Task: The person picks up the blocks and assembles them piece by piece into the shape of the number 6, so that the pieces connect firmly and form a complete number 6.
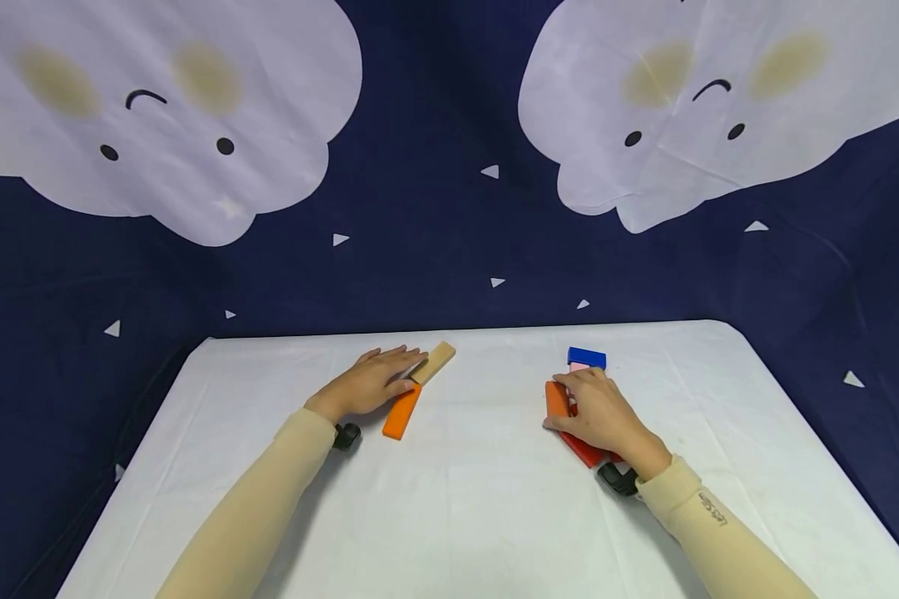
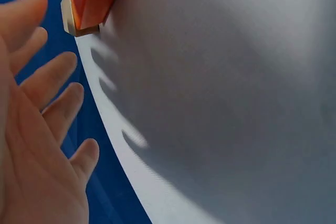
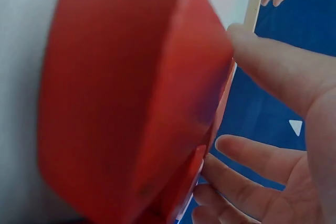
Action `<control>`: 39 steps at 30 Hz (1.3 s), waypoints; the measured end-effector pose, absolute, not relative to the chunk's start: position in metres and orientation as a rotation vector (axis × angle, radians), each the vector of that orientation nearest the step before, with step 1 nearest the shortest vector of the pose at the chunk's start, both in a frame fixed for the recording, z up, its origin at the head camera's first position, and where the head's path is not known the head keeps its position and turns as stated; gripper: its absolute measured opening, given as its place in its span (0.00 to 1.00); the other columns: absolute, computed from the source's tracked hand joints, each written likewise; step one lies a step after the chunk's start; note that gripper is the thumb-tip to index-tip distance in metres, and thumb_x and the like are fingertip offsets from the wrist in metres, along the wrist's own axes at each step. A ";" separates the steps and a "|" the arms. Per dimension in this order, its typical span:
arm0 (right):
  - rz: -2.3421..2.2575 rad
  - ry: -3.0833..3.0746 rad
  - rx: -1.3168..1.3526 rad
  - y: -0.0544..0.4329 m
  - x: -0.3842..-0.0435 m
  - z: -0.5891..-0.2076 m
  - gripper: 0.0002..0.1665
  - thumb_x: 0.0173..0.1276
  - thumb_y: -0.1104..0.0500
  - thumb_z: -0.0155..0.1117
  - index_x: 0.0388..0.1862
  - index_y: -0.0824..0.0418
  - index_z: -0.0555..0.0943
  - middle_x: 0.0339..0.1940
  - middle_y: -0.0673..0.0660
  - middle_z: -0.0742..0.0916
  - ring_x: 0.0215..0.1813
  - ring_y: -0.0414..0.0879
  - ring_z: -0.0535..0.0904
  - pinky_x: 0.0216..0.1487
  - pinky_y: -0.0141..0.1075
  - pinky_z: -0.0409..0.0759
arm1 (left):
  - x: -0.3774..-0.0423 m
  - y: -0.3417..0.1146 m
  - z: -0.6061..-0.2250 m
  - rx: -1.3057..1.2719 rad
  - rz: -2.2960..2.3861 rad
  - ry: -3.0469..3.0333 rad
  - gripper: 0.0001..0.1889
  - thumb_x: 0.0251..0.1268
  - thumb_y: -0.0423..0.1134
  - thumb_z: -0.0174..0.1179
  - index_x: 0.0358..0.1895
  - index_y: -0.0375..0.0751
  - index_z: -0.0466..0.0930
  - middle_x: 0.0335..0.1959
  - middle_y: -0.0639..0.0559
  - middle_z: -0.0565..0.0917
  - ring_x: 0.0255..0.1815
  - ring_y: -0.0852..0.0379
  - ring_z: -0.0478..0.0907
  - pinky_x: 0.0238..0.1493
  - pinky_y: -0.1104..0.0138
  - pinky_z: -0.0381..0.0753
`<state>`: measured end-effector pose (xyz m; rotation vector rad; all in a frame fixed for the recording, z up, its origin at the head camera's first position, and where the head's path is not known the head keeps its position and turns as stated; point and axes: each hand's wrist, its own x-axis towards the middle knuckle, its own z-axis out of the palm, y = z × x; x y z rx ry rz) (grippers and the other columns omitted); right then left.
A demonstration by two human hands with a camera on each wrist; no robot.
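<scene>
My left hand (image 1: 370, 381) hovers beside two blocks placed end to end, its fingers extended. They are an orange block (image 1: 402, 413) and a plain wooden block (image 1: 434, 362); the left wrist view shows nothing in the palm. On the right, my right hand (image 1: 607, 409) spans a second orange block (image 1: 557, 401), thumb at the near end and index finger at the far end. Just in front of that block lies a red block (image 1: 583, 450), large and blurred in the right wrist view. The palm hides part of the group.
Beyond the right hand sit a blue block (image 1: 588, 358) and a pink block (image 1: 580, 366). The white tabletop (image 1: 487, 499) meets a dark blue cloth (image 1: 434, 274) with cloud prints at its far edge.
</scene>
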<state>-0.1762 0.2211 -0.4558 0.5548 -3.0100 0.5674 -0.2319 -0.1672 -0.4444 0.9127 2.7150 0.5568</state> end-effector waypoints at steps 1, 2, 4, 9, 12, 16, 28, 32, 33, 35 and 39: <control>0.561 -3.008 0.557 0.221 -0.176 -0.456 0.42 0.55 0.47 0.81 0.62 0.70 0.79 0.60 0.70 0.82 0.65 0.68 0.71 0.65 0.62 0.68 | -0.233 -0.167 -0.445 0.923 0.549 2.706 0.29 0.80 0.49 0.50 0.78 0.46 0.62 0.78 0.48 0.64 0.80 0.46 0.54 0.77 0.41 0.46; 0.557 -3.006 0.557 0.221 -0.176 -0.457 0.41 0.55 0.47 0.80 0.62 0.70 0.79 0.59 0.71 0.82 0.65 0.68 0.71 0.65 0.62 0.68 | -0.234 -0.166 -0.445 0.931 0.548 2.697 0.29 0.80 0.50 0.50 0.78 0.46 0.62 0.78 0.47 0.63 0.80 0.46 0.54 0.77 0.41 0.46; 0.548 -3.004 0.557 0.221 -0.177 -0.457 0.40 0.56 0.48 0.80 0.61 0.70 0.80 0.59 0.71 0.82 0.64 0.69 0.71 0.65 0.62 0.68 | -0.235 -0.166 -0.445 0.946 0.549 2.684 0.29 0.80 0.50 0.50 0.78 0.45 0.62 0.78 0.47 0.62 0.80 0.45 0.53 0.76 0.40 0.46; 0.539 -3.002 0.563 0.221 -0.177 -0.457 0.39 0.56 0.49 0.80 0.60 0.70 0.80 0.57 0.71 0.82 0.61 0.67 0.72 0.62 0.61 0.70 | -0.235 -0.167 -0.449 0.971 0.562 2.656 0.29 0.81 0.47 0.49 0.78 0.42 0.60 0.80 0.47 0.59 0.80 0.45 0.53 0.76 0.42 0.49; 0.548 -3.002 0.558 0.221 -0.178 -0.458 0.39 0.56 0.49 0.80 0.60 0.71 0.80 0.57 0.71 0.82 0.60 0.67 0.72 0.61 0.60 0.71 | -0.234 -0.167 -0.451 0.987 0.561 2.645 0.29 0.81 0.44 0.50 0.78 0.40 0.59 0.80 0.47 0.59 0.80 0.45 0.54 0.76 0.44 0.52; 0.571 -3.012 0.534 0.221 -0.177 -0.458 0.39 0.56 0.48 0.80 0.61 0.70 0.80 0.60 0.72 0.81 0.63 0.67 0.70 0.63 0.60 0.70 | -0.232 -0.167 -0.451 0.997 0.548 2.649 0.28 0.81 0.42 0.50 0.78 0.40 0.59 0.80 0.49 0.59 0.79 0.46 0.55 0.76 0.46 0.54; 0.642 -2.993 0.517 0.217 -0.174 -0.454 0.40 0.56 0.47 0.80 0.62 0.69 0.79 0.61 0.69 0.81 0.66 0.65 0.69 0.66 0.60 0.69 | -0.234 -0.166 -0.452 1.020 0.522 2.658 0.29 0.80 0.42 0.50 0.78 0.39 0.58 0.80 0.51 0.57 0.79 0.48 0.56 0.76 0.47 0.55; 0.670 -2.971 0.534 0.212 -0.172 -0.452 0.41 0.56 0.47 0.80 0.62 0.69 0.80 0.60 0.68 0.82 0.68 0.66 0.67 0.68 0.60 0.67 | -0.235 -0.167 -0.453 1.010 0.529 2.654 0.29 0.80 0.42 0.50 0.78 0.40 0.57 0.80 0.51 0.57 0.79 0.47 0.56 0.76 0.46 0.55; 0.675 -2.966 0.540 0.211 -0.172 -0.451 0.41 0.56 0.47 0.80 0.62 0.69 0.80 0.59 0.68 0.82 0.69 0.66 0.67 0.69 0.60 0.67 | -0.235 -0.167 -0.453 1.010 0.531 2.652 0.29 0.80 0.42 0.50 0.78 0.40 0.57 0.80 0.51 0.57 0.79 0.47 0.56 0.76 0.46 0.55; 0.675 -2.955 0.555 0.207 -0.171 -0.450 0.41 0.55 0.47 0.81 0.61 0.69 0.80 0.58 0.68 0.82 0.69 0.66 0.67 0.68 0.60 0.67 | -0.235 -0.167 -0.454 1.009 0.535 2.648 0.29 0.80 0.42 0.50 0.78 0.40 0.57 0.80 0.51 0.57 0.79 0.47 0.56 0.76 0.46 0.55; 0.679 -2.926 0.590 0.201 -0.170 -0.448 0.41 0.54 0.47 0.82 0.61 0.69 0.80 0.57 0.67 0.83 0.65 0.65 0.69 0.65 0.59 0.70 | -0.234 -0.167 -0.455 1.004 0.549 2.643 0.29 0.80 0.42 0.51 0.79 0.40 0.57 0.80 0.51 0.57 0.79 0.47 0.56 0.76 0.46 0.55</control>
